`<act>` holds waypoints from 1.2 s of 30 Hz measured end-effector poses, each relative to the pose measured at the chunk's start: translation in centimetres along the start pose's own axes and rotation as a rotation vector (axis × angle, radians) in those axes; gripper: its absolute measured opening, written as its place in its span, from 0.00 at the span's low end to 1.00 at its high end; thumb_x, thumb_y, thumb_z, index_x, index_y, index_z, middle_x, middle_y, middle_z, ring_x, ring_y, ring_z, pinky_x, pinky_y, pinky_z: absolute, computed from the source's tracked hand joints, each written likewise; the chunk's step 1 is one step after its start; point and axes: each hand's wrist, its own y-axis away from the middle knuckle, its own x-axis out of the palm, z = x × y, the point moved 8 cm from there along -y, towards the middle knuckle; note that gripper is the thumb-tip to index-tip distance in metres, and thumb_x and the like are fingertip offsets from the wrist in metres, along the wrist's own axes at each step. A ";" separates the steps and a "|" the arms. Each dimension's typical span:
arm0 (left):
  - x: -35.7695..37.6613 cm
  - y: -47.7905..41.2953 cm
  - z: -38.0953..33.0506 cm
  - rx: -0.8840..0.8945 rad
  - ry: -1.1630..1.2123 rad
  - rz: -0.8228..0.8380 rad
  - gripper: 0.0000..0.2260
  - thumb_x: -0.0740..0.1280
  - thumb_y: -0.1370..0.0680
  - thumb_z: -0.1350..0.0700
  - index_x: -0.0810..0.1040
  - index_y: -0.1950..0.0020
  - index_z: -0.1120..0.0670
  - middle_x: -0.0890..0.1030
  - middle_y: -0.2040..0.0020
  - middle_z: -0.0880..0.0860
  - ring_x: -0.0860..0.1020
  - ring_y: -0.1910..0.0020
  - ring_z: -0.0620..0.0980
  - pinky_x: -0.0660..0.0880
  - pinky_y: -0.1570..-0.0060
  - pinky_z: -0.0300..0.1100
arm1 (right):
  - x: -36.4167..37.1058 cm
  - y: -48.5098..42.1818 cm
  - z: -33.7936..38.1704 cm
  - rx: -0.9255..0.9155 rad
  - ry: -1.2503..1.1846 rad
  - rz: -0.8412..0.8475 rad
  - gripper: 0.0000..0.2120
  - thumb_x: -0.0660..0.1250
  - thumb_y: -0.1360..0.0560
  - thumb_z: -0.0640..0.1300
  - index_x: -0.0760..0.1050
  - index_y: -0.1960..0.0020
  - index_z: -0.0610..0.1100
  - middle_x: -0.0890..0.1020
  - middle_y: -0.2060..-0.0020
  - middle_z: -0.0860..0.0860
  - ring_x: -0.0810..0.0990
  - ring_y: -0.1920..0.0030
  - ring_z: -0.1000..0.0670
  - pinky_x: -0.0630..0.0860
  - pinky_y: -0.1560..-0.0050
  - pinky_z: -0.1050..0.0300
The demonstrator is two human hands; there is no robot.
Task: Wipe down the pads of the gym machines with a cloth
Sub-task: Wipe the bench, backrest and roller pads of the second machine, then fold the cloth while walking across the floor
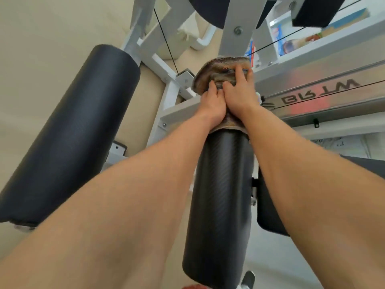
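Observation:
A brown patterned cloth (220,68) is wrapped over the far end of a black cylindrical roller pad (220,205) in the middle of the view. My left hand (212,102) and my right hand (241,92) press side by side on the cloth, fingers curled into it. A second black roller pad (68,138) lies to the left, bare. Both pads sit on a white machine frame (235,34).
Black cables run across the frame from the upper left and right. More black pads (212,11) sit at the top, and another (270,215) at the right behind my right forearm. A silver bar with lettering (318,90) crosses the right side. The floor is beige.

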 end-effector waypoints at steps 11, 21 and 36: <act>-5.1 20.3 6.2 -0.066 -0.280 0.029 0.16 0.62 0.19 0.50 0.79 0.33 0.46 0.84 0.40 0.52 0.80 0.39 0.56 0.76 0.40 0.51 | 2.2 19.1 3.4 -0.256 0.343 -0.036 0.14 0.60 0.19 0.45 0.81 0.38 0.48 0.74 0.27 0.44 0.62 0.22 0.40 0.54 0.22 0.43; -24.7 42.3 -8.9 -0.452 -0.070 -0.164 0.05 0.72 0.31 0.51 0.82 0.57 0.49 0.85 0.56 0.51 0.83 0.54 0.51 0.82 0.52 0.47 | -5.2 34.5 23.4 -0.197 -0.154 0.500 0.08 0.62 0.19 0.49 0.80 0.47 0.56 0.84 0.48 0.50 0.81 0.48 0.45 0.80 0.47 0.45; -44.0 55.6 -38.3 -0.200 -0.100 -0.637 0.07 0.66 0.21 0.69 0.79 0.50 0.58 0.81 0.58 0.56 0.81 0.65 0.47 0.81 0.61 0.36 | -21.3 40.6 39.3 0.074 -0.995 0.770 0.08 0.58 0.18 0.35 0.75 0.48 0.41 0.81 0.54 0.45 0.84 0.51 0.44 0.84 0.47 0.47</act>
